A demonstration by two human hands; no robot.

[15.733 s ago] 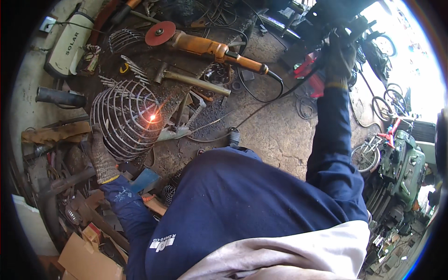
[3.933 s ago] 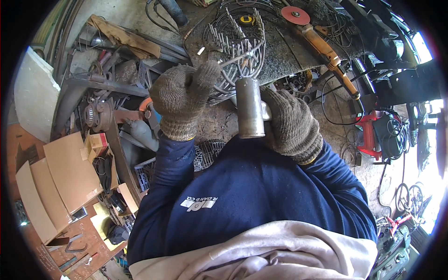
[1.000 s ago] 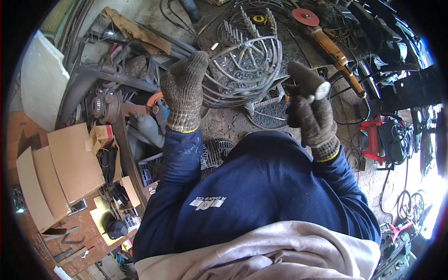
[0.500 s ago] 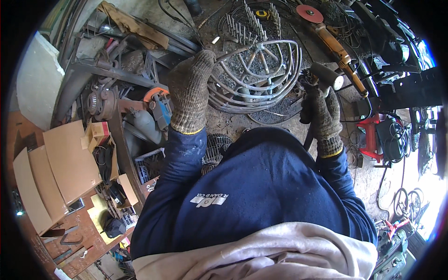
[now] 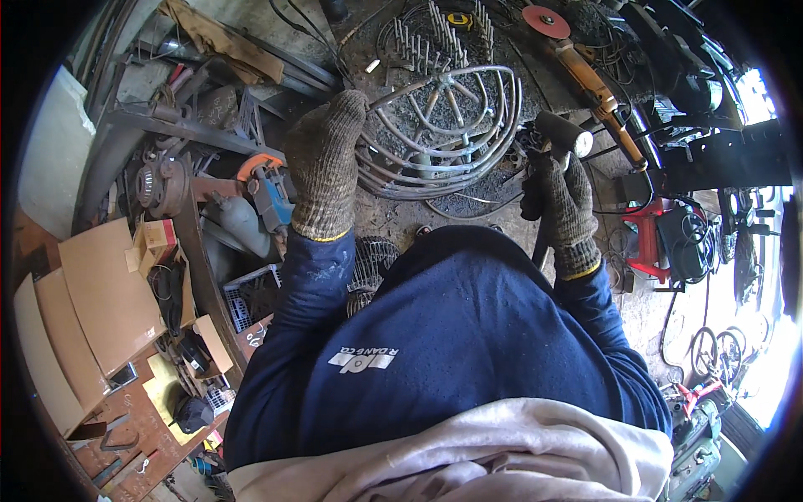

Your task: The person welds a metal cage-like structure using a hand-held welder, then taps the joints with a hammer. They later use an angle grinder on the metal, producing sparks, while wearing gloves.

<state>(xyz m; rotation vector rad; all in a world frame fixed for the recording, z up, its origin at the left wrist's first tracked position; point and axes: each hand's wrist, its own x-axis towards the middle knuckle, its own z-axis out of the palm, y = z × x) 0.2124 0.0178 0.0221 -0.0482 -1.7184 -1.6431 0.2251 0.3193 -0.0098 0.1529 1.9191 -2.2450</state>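
A half-round frame of bent, welded metal rods stands in front of me, its ribs curving toward my body. My left hand, in a dirty knit glove with a yellow cuff edge, is closed on the frame's left end. In a matching glove, my right hand is wrapped around the handle of a hammer just right of the frame. The hammer's thick cylindrical head is up, its round face turned right, apart from the rods. The glove hides part of the handle.
Upright metal pins and a yellow tape measure lie beyond the frame. An orange angle grinder with a red disc lies at the far right. Left are a blue-and-orange power tool, steel bars and cardboard.
The whole view has shifted slightly, so everything sits a little further left. Both hands keep their grip, and the frame and hammer hold nearly the same places relative to each other.
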